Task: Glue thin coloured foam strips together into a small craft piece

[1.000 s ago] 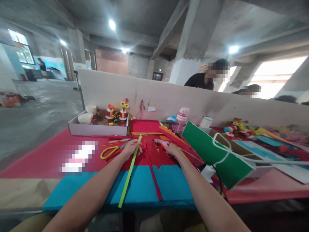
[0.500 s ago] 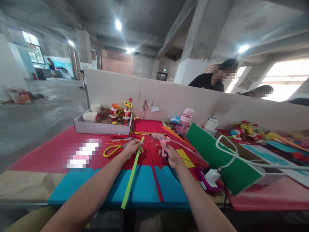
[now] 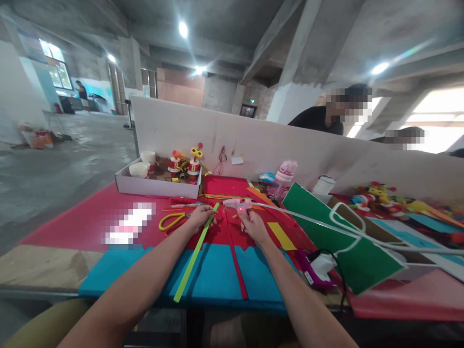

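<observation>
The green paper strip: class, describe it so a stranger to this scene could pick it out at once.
Start at the red table and find the blue sheet along its near edge. The green paper strip crosses it diagonally, its far end pinched in the left hand. It is the only lime-green strip; the strip beside it is red.

A lime green paper strip [image 3: 194, 251] is seen across red [image 3: 72, 224] and blue sheets [image 3: 213, 273] on the tabletop. A pale pink glue gun [image 3: 237, 205] with a red light is shown beside yellow-handled scissors [image 3: 174, 221]. A green bag [image 3: 326, 237] with white handles is noted toward the right edge.
</observation>
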Demonstrator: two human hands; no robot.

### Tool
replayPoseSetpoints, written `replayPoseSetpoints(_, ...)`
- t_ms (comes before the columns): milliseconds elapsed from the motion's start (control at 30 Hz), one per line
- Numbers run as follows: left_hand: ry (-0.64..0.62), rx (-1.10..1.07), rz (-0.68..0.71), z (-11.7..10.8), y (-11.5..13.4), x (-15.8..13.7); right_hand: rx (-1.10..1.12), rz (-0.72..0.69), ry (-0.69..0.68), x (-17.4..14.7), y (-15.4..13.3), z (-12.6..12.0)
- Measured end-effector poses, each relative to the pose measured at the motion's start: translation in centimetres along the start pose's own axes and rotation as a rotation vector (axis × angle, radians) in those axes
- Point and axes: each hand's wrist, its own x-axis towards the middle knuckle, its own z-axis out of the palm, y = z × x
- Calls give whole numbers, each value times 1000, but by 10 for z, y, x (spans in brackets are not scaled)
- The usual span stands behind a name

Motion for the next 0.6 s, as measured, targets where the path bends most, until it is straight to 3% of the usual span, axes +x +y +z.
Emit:
replayPoseSetpoints(233,7,13,-7,0,-2,3,-185,-47,28,-3,-7,2)
replayPoseSetpoints(600,7,34,-7,1,-1,2,-265,-68,41,-1,-3,4)
